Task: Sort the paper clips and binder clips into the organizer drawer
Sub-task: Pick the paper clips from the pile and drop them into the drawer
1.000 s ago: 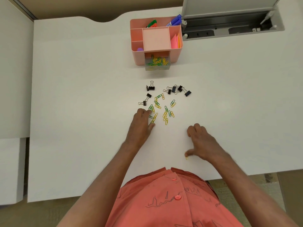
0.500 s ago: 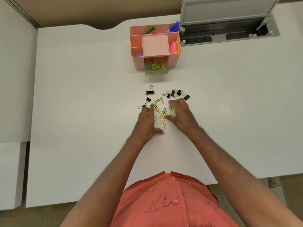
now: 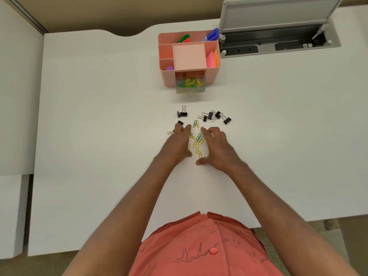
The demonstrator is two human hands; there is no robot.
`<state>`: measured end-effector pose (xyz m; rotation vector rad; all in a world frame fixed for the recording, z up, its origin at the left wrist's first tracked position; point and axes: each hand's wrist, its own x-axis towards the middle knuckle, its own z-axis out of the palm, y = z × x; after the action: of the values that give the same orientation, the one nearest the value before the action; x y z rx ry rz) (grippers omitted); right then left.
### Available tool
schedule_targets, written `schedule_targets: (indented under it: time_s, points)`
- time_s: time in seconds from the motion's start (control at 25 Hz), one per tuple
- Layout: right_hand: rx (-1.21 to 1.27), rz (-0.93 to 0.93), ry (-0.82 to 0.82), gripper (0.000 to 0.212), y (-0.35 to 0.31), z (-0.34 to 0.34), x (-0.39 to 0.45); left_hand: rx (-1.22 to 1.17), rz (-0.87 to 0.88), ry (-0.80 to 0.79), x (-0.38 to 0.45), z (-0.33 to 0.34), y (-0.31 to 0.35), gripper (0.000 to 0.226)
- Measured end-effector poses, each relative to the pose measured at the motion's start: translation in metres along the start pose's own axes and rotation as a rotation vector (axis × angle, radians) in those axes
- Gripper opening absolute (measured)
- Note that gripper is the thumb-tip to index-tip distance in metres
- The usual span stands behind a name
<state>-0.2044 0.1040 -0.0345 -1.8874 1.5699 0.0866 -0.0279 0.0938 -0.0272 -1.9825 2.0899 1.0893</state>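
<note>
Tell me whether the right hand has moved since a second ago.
Yes. The right hand left the table's near edge and went forward and left to the paper clips, nearer the pink organizer.

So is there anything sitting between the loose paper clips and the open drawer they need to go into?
Yes: black binder clips lie scattered on the table between the paper clips and the open drawer. They're low, so easily cleared.

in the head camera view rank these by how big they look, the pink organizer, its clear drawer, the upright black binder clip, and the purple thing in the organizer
1. pink organizer
2. clear drawer
3 and 4. upright black binder clip and purple thing: they look too alike to rank, and the purple thing is partly hidden.
</note>
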Motion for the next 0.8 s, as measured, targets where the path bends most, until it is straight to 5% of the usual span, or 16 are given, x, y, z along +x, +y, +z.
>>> schedule_targets:
  time_s: [0.2,0.36,0.8]
  points:
    - [0.262,0.006,0.119,0.053,-0.004,0.001,0.012,-0.052,0.003,0.029,0.003,0.000,-0.005,0.047]
    - [0.250,-0.008,0.120,0.021,-0.004,0.000,0.016,-0.050,0.015,0.102,0.000,0.008,-0.007,0.014]
    - [-0.054,-0.133,0.149,0.012,-0.015,0.005,0.017,-0.161,0.045,0.212,-0.007,0.019,-0.007,0.006]
